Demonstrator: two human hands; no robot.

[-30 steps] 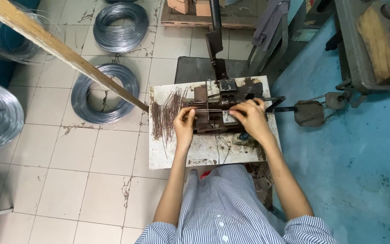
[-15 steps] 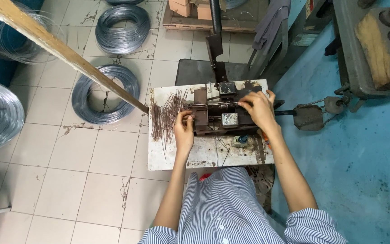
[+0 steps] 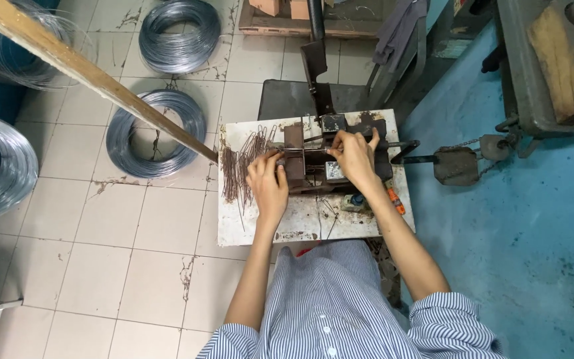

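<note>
On a stained white table (image 3: 313,223), left hand (image 3: 268,184) and right hand (image 3: 353,156) pinch a thin straight wire (image 3: 303,150) across a dark jig (image 3: 330,149).

— What sort of place?
— A small metal workshop. Coils of steel wire (image 3: 179,34) on a cracked, stained tile floor (image 3: 134,259) at upper left.
— More proof?
— At centre, a worn white tabletop (image 3: 313,226) carrying a dark iron bending jig (image 3: 313,163) and a heap of rusty cut wire pieces (image 3: 240,166); heavy grey machinery (image 3: 553,66) at upper right, over blue-painted concrete.
</note>
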